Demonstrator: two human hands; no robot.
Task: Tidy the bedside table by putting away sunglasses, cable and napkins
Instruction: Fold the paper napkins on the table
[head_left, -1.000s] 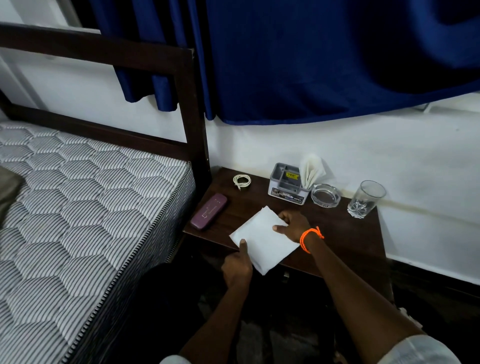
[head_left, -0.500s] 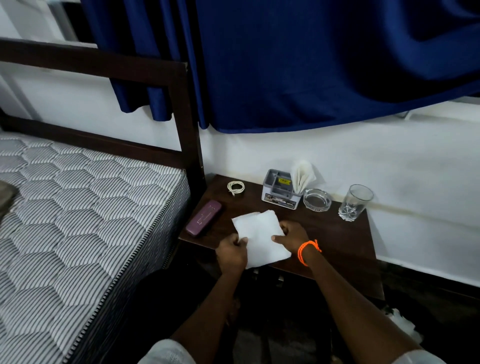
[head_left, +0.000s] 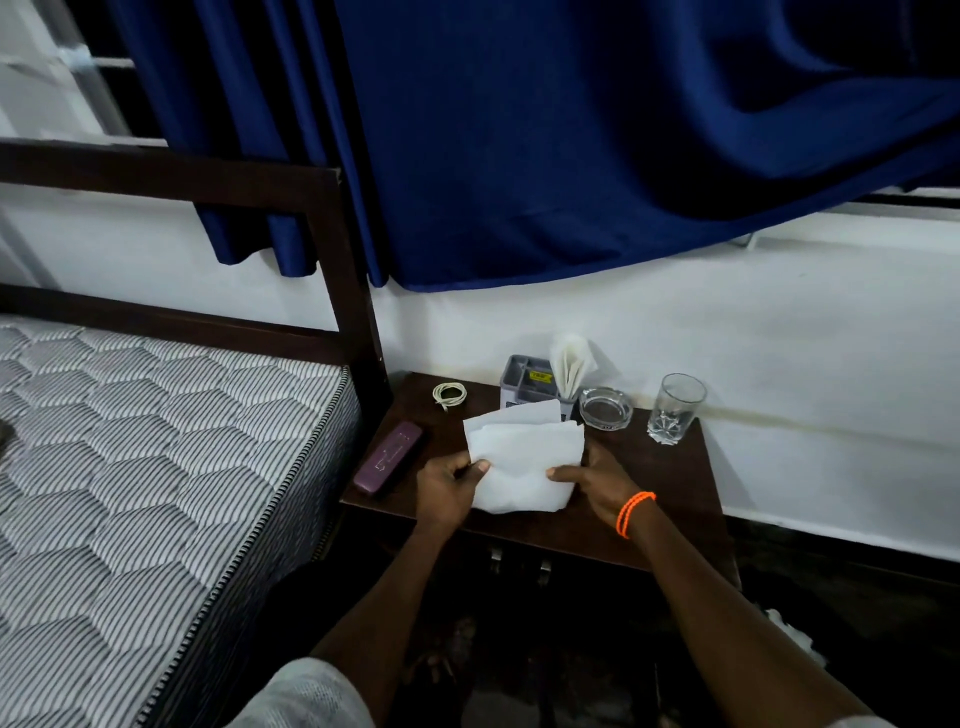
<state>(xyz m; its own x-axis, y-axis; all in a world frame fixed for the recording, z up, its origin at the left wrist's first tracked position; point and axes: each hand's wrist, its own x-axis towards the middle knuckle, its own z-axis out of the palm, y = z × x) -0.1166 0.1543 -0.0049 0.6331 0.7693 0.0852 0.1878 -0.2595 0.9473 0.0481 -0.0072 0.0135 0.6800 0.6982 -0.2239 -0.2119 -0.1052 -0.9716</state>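
We have the white napkin (head_left: 524, 460) between both hands, lifted just above the front half of the dark counter (head_left: 660, 483) and partly folded, its upper edge doubled over on itself. The left hand (head_left: 447, 486) pinches the left edge, thumb on top; the right hand (head_left: 592, 480) pinches the right edge the same way, so the fingers of both are grasping the paper rather than resting on it.

The step in hand, as we read it, is folding the napkin small enough to join the others standing in the grey holder (head_left: 530, 382) at the back of the counter. To do it well we should bring the edges together squarely, crease with a flat thumb and keep the pull gentle (thin paper tears easily). When we carry it back, the ashtray (head_left: 606, 408) and glass (head_left: 675, 408) stand just right of the holder, so we should come in from the front.

The coiled cable (head_left: 449, 393) lies at the back left, and the purple case (head_left: 388, 458), presumably for the sunglasses, lies along the left edge.
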